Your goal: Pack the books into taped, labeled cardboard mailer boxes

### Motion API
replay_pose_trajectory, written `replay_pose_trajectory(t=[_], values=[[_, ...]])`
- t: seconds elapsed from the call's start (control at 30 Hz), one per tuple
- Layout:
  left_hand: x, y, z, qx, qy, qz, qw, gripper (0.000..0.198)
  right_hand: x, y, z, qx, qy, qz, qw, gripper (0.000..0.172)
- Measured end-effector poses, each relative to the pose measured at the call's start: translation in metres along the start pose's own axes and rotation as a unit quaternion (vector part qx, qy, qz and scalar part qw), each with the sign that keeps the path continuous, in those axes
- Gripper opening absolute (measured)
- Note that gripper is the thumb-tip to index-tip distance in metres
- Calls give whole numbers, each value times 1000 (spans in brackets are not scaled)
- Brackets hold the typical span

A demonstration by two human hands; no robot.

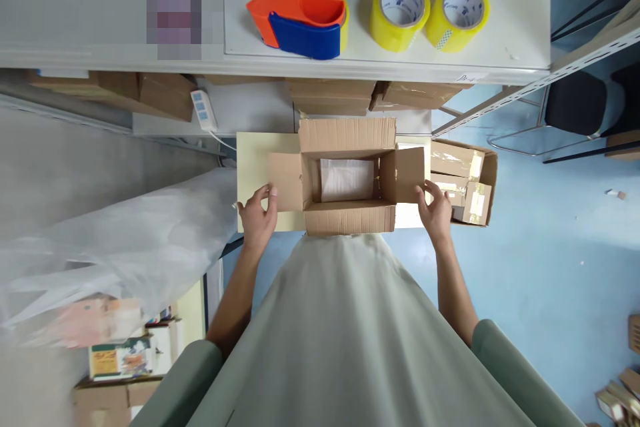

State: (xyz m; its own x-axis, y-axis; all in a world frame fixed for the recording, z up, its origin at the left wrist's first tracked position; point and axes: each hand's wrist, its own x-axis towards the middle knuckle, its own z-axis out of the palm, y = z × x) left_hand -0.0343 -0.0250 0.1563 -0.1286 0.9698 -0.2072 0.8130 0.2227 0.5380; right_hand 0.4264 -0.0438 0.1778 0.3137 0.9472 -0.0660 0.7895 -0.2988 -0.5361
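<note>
Over there, an open cardboard box on the pale worktop, flat white item inside — left hand pinching the left flap at its outer edge, right hand gripping the right flap likewise — the box midway between the two

Open cardboard box upright on a desk

The plain brown box stands near the view's centre, mouth up, longer from nine to three o'clock. Flaps spread outward at twelve, three, six and nine; a white sheet-like item lies inside.
</note>
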Motion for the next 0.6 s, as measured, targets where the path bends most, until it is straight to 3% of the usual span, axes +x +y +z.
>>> replay_pose_trajectory(t=[0.03,0.1,0.17,0.23,0.3,0.4,0.47,0.6], values=[[-6,12,-1,-2,50,-29,998,41,-3,-8,-1,-1,0,-17,1000,65],[-18,37,-3,-2,80,-13,997,37,-9,-26,-4,4,-12,-59,998,57],[-25,56,-2,-3,44,44,998,37,-14,-39,-4,12,-56,-112,992,49],[-28,67,2,-4,-31,118,993,44,-17,-45,-1,-2,-127,-166,978,44],[-26,66,10,2,-115,182,977,58,-18,-40,4,-51,-196,-208,957,49],[-21,53,19,42,-193,231,953,81,-15,-19,13,-150,-249,-240,926,74],[-19,42,22,75,-211,246,943,91,-12,-4,19,-189,-256,-248,915,87],[-20,24,23,98,-216,265,935,98,-8,17,26,-194,-264,-261,908,88]])
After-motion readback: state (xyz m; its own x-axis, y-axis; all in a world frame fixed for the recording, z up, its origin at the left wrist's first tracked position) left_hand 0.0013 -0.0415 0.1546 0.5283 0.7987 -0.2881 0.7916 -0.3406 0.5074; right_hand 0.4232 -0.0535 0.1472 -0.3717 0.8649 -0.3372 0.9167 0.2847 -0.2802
